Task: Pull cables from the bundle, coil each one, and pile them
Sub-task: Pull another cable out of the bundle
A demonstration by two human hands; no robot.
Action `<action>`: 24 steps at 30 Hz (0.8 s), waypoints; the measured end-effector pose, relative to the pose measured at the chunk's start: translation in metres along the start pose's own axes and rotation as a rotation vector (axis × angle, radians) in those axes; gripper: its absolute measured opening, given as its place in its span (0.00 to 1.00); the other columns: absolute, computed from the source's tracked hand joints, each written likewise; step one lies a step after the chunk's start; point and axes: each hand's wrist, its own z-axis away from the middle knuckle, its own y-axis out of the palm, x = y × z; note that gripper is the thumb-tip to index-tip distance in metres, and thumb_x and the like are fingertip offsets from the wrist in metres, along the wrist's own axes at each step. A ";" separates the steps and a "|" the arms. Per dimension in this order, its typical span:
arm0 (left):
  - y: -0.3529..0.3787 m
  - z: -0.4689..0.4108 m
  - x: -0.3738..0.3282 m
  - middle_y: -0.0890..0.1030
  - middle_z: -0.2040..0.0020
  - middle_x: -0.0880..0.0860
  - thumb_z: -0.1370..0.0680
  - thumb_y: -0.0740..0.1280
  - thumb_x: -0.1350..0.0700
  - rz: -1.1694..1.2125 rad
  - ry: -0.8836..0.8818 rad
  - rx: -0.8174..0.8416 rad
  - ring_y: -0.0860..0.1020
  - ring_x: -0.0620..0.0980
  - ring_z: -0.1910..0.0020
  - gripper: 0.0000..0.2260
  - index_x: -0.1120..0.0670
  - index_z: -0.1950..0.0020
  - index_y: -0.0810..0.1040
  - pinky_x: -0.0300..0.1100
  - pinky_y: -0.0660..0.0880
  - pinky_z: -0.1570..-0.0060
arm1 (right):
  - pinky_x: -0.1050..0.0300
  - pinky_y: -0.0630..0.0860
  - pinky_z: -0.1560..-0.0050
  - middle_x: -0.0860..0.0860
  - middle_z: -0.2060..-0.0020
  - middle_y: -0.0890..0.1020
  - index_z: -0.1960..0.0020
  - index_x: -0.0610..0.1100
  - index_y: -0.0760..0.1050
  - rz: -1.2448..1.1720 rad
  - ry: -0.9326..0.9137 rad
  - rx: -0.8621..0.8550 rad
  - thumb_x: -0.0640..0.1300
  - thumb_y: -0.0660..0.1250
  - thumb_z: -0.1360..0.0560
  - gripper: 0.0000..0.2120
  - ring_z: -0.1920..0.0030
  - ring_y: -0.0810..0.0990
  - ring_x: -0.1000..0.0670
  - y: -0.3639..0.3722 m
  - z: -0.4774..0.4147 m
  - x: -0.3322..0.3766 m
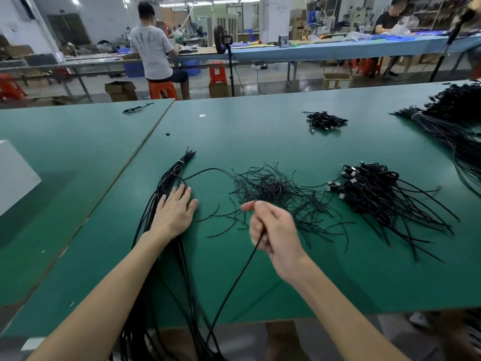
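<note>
A long bundle of black cables (pixel 170 175), tied near its far end with a pale band, lies on the green table (pixel 260 136) and hangs over the near edge. My left hand (pixel 175 212) rests flat on the bundle, fingers straight. My right hand (pixel 270 230) grips a single black cable (pixel 234 282) that runs down over the table edge; a blurred length of cable (pixel 208 171) arcs from the bundle toward the right. A pile of coiled cables with plugs (pixel 369 188) lies to the right.
A heap of short black ties (pixel 273 191) lies behind my right hand. A small cable pile (pixel 325 120) sits farther back, and a big bundle (pixel 455 121) at the far right. One loose cable (pixel 138 108) lies far left. People work at benches beyond.
</note>
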 end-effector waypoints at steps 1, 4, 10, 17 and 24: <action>-0.001 0.004 -0.001 0.50 0.15 0.50 0.13 0.51 0.45 0.017 0.027 -0.028 0.46 0.48 0.17 0.26 0.51 0.16 0.56 0.51 0.40 0.19 | 0.65 0.62 0.76 0.51 0.70 0.73 0.44 0.37 0.79 -0.126 0.033 -0.061 0.42 0.60 0.15 0.12 0.74 0.67 0.55 -0.007 -0.005 0.003; -0.005 0.018 -0.010 0.60 0.17 0.52 0.14 0.59 0.51 -0.058 0.197 -0.213 0.52 0.50 0.17 0.20 0.53 0.22 0.69 0.53 0.42 0.19 | 0.67 0.67 0.76 0.51 0.69 0.75 0.43 0.35 0.79 -0.451 0.068 -0.176 0.40 0.60 0.15 0.11 0.73 0.70 0.57 -0.025 -0.017 0.012; -0.023 0.060 -0.076 0.85 0.51 0.50 0.15 0.62 0.46 0.724 0.386 0.224 0.84 0.49 0.56 0.11 0.45 0.42 0.84 0.45 0.79 0.56 | 0.67 0.74 0.71 0.48 0.67 0.74 0.42 0.32 0.78 -0.736 0.118 -0.243 0.38 0.59 0.15 0.12 0.71 0.74 0.56 -0.041 -0.023 0.002; -0.029 0.077 -0.086 0.82 0.59 0.53 0.13 0.56 0.44 1.397 0.520 0.983 0.82 0.51 0.63 0.21 0.59 0.45 0.80 0.43 0.78 0.57 | 0.60 0.84 0.54 0.37 0.50 0.84 0.47 0.33 0.79 -0.954 0.037 -0.269 0.35 0.61 0.17 0.09 0.46 0.86 0.42 -0.056 -0.021 -0.007; -0.018 0.056 -0.052 0.77 0.59 0.47 0.14 0.60 0.52 2.324 0.064 0.558 0.74 0.40 0.70 0.20 0.65 0.27 0.74 0.32 0.74 0.69 | 0.64 0.82 0.58 0.45 0.58 0.82 0.45 0.36 0.80 -0.842 -0.016 -0.357 0.38 0.62 0.17 0.09 0.58 0.86 0.50 -0.084 -0.015 0.000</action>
